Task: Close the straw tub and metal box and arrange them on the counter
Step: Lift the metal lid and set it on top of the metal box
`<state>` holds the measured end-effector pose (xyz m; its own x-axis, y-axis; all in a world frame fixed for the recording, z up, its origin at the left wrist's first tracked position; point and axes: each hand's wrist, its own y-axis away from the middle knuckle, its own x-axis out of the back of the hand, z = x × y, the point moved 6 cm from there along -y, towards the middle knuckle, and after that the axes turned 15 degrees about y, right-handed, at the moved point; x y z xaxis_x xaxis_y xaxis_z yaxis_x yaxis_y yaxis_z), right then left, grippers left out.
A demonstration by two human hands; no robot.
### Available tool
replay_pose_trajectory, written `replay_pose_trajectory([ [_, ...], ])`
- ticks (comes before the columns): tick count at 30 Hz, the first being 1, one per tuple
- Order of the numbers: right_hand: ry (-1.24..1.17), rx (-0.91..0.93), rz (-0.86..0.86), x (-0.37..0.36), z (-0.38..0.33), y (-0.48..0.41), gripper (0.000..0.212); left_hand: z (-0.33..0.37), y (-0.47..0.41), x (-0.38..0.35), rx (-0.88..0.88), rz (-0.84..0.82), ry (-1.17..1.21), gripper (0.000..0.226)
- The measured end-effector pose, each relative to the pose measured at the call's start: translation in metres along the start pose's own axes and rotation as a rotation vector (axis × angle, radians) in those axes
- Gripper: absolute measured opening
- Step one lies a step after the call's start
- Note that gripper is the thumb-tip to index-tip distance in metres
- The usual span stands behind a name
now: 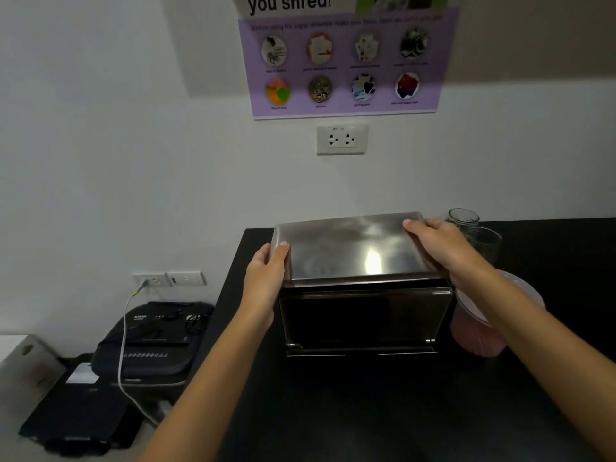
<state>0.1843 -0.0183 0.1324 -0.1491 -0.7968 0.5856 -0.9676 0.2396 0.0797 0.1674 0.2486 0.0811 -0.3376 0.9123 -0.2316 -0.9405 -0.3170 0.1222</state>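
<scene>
A shiny metal box (360, 315) stands on the black counter (333, 411), its dark front face toward me and its lid (346, 248) lying flat on top. My left hand (266, 271) grips the lid's left edge, thumb on top. My right hand (440, 245) holds the lid's right edge, fingers over the far corner. The straw tub (480, 335), pinkish with a clear lid on it, stands just right of the box, partly hidden behind my right forearm.
Two clear glasses (480, 235) stand behind the tub near the wall. A wall socket (341, 140) and a purple poster (343, 61) hang above. Left of the counter's edge, lower down, sits a black paper shredder (150, 341) with a plugged-in cable.
</scene>
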Motion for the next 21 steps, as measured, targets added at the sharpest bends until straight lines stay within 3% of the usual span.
replay_pose_trajectory([
  [4,0.033,0.011,0.016,0.001,0.004,-0.005,0.028,-0.010,-0.007,-0.003,0.079,-0.045,0.000,0.051],
  [8,0.111,0.001,0.017,-0.001,0.011,-0.006,0.040,-0.020,-0.006,-0.002,0.128,-0.044,-0.033,0.051],
  [21,0.143,0.016,0.012,-0.006,0.029,-0.018,0.047,-0.021,0.003,-0.012,0.082,-0.090,-0.159,0.054],
])
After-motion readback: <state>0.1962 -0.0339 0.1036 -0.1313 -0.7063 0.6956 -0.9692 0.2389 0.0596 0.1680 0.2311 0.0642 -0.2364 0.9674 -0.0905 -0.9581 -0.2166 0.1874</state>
